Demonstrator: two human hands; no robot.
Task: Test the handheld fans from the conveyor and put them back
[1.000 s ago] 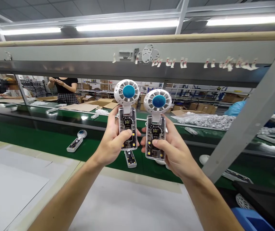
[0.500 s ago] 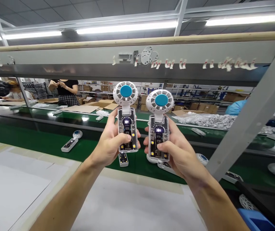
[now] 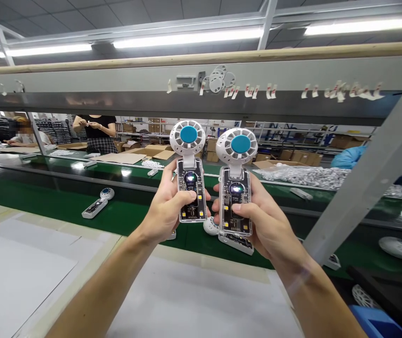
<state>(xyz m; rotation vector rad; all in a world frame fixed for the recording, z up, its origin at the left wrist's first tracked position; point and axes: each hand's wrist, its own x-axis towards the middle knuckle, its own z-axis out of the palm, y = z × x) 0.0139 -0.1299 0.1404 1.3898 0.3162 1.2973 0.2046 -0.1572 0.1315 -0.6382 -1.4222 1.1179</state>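
Observation:
Two small handheld fans with white round heads, blue centres and clear-cased circuit boards stand upright side by side, a narrow gap between them. My left hand [image 3: 167, 204] is closed round the left fan [image 3: 191, 188], its thumb pressing on the board's middle. Round the right fan [image 3: 236, 199] my right hand [image 3: 264, 216] is closed in the same way, thumb on the board. A small display glows on each board. Behind and below the right fan, another fan unit [image 3: 236, 243] lies on the green belt [image 3: 130, 218], partly hidden.
A further fan [image 3: 98, 203] lies on the belt at left. A slanted metal post [image 3: 366, 173] stands at right, near a blue bin [image 3: 376, 321]. White sheets [image 3: 158, 291] cover the near table. People work across the belt.
The fans on the belt have shifted left. Both held fans sit slightly further right in view, and their displays look different. The standing person's hands across the belt have moved.

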